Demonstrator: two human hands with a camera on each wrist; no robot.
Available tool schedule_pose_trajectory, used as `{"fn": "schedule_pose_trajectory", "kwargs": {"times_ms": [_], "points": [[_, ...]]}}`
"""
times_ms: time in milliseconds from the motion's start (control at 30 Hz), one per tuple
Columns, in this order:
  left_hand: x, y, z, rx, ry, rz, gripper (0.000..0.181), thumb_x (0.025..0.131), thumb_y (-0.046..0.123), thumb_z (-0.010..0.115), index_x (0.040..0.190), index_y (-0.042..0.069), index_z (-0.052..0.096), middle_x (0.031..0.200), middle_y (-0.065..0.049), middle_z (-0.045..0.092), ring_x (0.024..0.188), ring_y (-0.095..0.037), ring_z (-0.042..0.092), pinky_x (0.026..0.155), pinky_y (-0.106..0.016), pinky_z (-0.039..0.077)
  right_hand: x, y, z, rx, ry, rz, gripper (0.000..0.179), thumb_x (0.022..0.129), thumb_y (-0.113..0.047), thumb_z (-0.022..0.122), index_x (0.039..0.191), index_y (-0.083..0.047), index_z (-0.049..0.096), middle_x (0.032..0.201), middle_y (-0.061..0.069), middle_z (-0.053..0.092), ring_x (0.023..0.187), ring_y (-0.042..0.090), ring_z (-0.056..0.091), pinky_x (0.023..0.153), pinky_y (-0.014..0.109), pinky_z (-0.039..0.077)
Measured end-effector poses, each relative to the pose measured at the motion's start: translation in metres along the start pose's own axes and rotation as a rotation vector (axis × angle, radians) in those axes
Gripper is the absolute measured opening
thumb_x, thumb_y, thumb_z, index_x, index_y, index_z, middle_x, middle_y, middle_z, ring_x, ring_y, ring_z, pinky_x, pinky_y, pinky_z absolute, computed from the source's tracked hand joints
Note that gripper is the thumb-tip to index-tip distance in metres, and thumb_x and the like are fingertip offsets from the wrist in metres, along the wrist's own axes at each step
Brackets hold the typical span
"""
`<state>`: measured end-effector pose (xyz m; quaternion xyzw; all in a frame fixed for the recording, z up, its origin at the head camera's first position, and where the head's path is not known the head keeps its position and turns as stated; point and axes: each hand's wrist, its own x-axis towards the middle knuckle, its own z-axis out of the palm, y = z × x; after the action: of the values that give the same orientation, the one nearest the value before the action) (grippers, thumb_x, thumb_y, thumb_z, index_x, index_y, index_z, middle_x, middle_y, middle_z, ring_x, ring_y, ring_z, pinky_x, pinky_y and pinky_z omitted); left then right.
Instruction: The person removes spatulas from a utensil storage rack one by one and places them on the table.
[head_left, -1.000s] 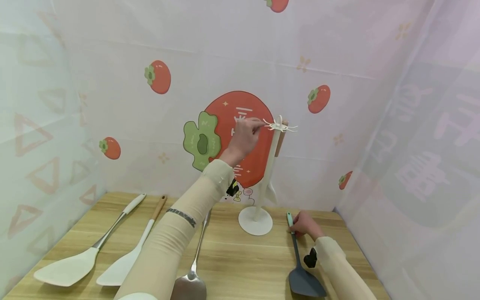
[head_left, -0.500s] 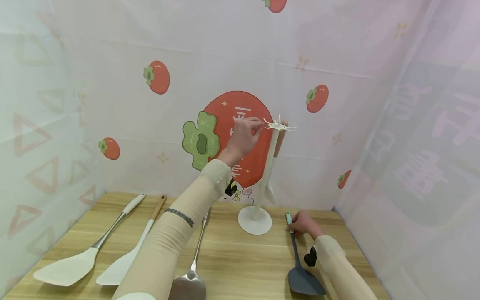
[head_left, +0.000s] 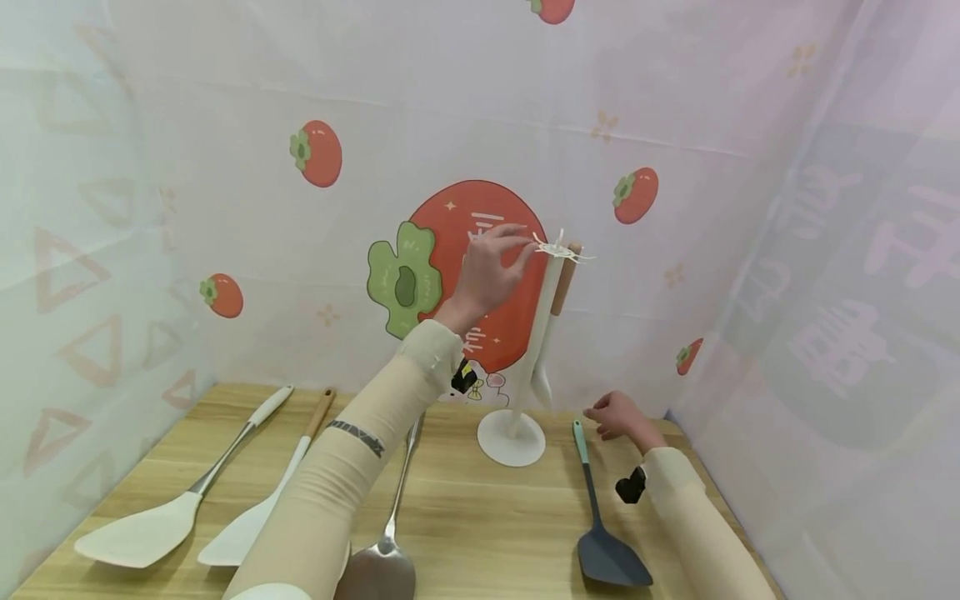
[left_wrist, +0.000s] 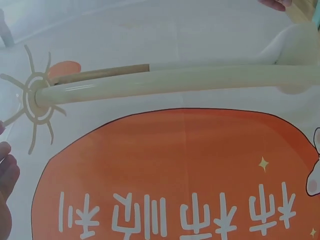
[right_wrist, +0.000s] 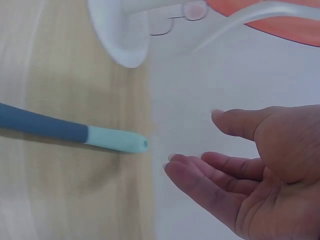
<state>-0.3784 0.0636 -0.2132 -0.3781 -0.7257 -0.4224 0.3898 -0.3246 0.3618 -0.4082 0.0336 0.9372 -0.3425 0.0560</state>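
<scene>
My left hand (head_left: 486, 271) is raised at the top of a white utensil stand (head_left: 538, 333), its thumb and a finger pinching the tip of one hook on the hook ring (left_wrist: 31, 95). From that ring hangs a white utensil with a wooden handle (head_left: 566, 283). At the right, my right hand (head_left: 622, 417) hovers with loosely bent fingers just beyond the handle end of a dark grey turner (head_left: 611, 560). In the right wrist view, its mint-green grip (right_wrist: 115, 139) lies on the wood, apart from the fingers.
Left on the wooden table (head_left: 480, 525) lie a cream turner with a white grip (head_left: 142, 533) and a white turner with a wooden grip (head_left: 240, 533). A steel turner (head_left: 378, 575) is partly behind my left forearm. Printed cloth walls (head_left: 420, 108) enclose the table.
My right hand has let go of the turner's grip and moved up and to the right. The stand's hook ring has turned slightly, carrying the hanging utensil rightward. Some left fingers have spread.
</scene>
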Motion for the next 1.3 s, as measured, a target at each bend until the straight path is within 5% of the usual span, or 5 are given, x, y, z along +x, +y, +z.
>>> {"fn": "schedule_pose_trajectory", "kwargs": {"times_ms": [300,567,833,1167,1300], "points": [[0.004,-0.001,-0.004,0.082,0.015,0.012,0.019,0.097,0.014,0.070,0.107,0.000,0.079,0.119,-0.014,0.073,0.117,-0.025,0.066,0.101,-0.032,0.053,-0.001,-0.024,-0.011,-0.013,0.045,-0.118,0.040,0.102,-0.015,0.060,0.123,0.018,0.056,0.109,0.032,0.064,0.088,0.039,0.071,0.070,0.039,0.063],[0.001,-0.006,-0.005,0.083,0.009,-0.088,0.021,0.099,0.017,0.069,0.110,0.002,0.078,0.114,-0.011,0.074,0.114,-0.024,0.066,0.109,-0.043,0.048,0.001,-0.066,-0.028,-0.018,0.232,-0.318,0.036,0.101,-0.012,0.061,0.125,0.015,0.059,0.104,0.026,0.069,0.089,0.036,0.069,0.077,0.043,0.060],[0.000,-0.007,-0.006,0.115,0.002,-0.142,0.022,0.099,0.020,0.068,0.112,0.006,0.079,0.107,-0.008,0.075,0.105,-0.022,0.068,0.090,-0.034,0.056,-0.002,-0.106,-0.059,0.062,0.416,-0.471,0.038,0.100,-0.010,0.062,0.131,0.011,0.058,0.114,0.028,0.068,0.105,0.042,0.065,0.092,0.053,0.054],[0.005,-0.007,-0.005,-0.060,0.035,-0.275,0.019,0.098,0.013,0.069,0.110,0.002,0.079,0.106,-0.012,0.077,0.104,-0.024,0.071,0.094,-0.042,0.057,-0.009,-0.155,-0.070,0.301,0.524,-0.605,0.048,0.099,-0.011,0.066,0.141,0.005,0.051,0.131,0.027,0.059,0.110,0.039,0.064,0.078,0.011,0.051],[0.005,-0.006,-0.004,-0.127,0.046,-0.307,0.018,0.098,0.011,0.069,0.107,0.000,0.079,0.100,-0.014,0.078,0.094,-0.024,0.072,0.084,-0.037,0.059,-0.023,-0.176,-0.067,0.356,0.525,-0.645,0.056,0.097,0.000,0.064,0.147,0.010,0.040,0.135,0.034,0.051,0.111,0.047,0.064,0.078,0.011,0.053]]}}
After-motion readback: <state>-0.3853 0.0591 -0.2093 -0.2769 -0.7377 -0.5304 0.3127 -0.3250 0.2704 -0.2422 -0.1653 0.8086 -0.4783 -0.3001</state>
